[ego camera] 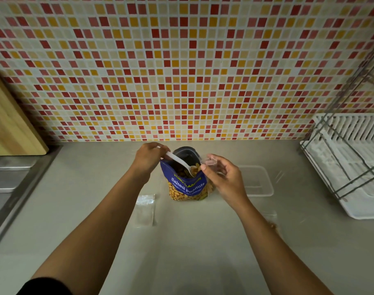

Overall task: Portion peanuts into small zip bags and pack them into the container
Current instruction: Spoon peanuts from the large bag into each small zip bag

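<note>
A blue peanut bag (pixel 187 185) marked "Salted Peanuts" stands upright near the middle of the counter (pixel 181 252), its top open. The left hand (pixel 148 158) is above and to the left of the bag's mouth, its fingers curled round the handle end of a white plastic spoon (pixel 179 161). The spoon slants down to the right, and its bowl sits over the open mouth with a few peanuts (pixel 195 169) in it. The right hand (pixel 224 177) is at the bag's right edge, and its thumb and fingers pinch a small zip bag (pixel 209 161) of clear plastic just beside the spoon's bowl; how wide that bag's mouth gapes cannot be told. A clear rectangular container (pixel 260 184) lies on the counter just beyond the right hand, with no lid on it. An empty zip bag (pixel 145 209) lies flat on the counter to the left of the peanut bag, apart from it. A wooden cutting board (pixel 11 124) leans on the tiled wall (pixel 181 71) at the left above a steel sink (pixel 5 177), and a white dish rack (pixel 347 162) stands at the right
</note>
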Motion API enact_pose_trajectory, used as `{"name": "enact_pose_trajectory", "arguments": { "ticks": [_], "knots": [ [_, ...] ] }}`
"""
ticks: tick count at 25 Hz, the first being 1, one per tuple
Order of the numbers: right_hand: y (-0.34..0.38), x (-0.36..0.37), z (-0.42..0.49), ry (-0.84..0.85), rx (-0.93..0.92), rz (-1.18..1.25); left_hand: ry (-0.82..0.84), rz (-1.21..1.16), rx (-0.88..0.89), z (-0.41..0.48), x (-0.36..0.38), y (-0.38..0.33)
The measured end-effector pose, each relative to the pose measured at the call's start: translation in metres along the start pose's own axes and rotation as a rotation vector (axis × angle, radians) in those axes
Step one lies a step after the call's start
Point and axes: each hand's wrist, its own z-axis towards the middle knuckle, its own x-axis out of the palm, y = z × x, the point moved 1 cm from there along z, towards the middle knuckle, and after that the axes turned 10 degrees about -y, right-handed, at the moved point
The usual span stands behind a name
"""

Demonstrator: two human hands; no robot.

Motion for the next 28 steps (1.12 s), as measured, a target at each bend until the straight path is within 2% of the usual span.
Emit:
{"name": "enact_pose_trajectory", "arguments": {
  "ticks": [6, 14, 19, 24, 28],
  "knots": [
    [0.013, -0.001, -0.001, -0.094, -0.081, -0.055, -0.029, -0.107, -0.155, 0.006, -0.020, 0.009],
    [0.029, 0.012, 0.002, -0.055, -0.367, -0.512, -0.092, -0.255, -0.244, 0.018, -0.049, 0.007],
    [0.038, 0.024, 0.000, -0.057, -0.451, -0.595, -0.089, -0.298, -0.235, 0.021, -0.056, -0.015],
    [0.036, 0.028, 0.001, -0.042, -0.435, -0.572, -0.059, -0.195, -0.122, 0.015, -0.044, -0.033],
    [0.035, 0.027, 0.001, -0.071, -0.427, -0.526, 0.010, -0.019, 0.155, 0.004, -0.034, -0.054]
  ]
}}
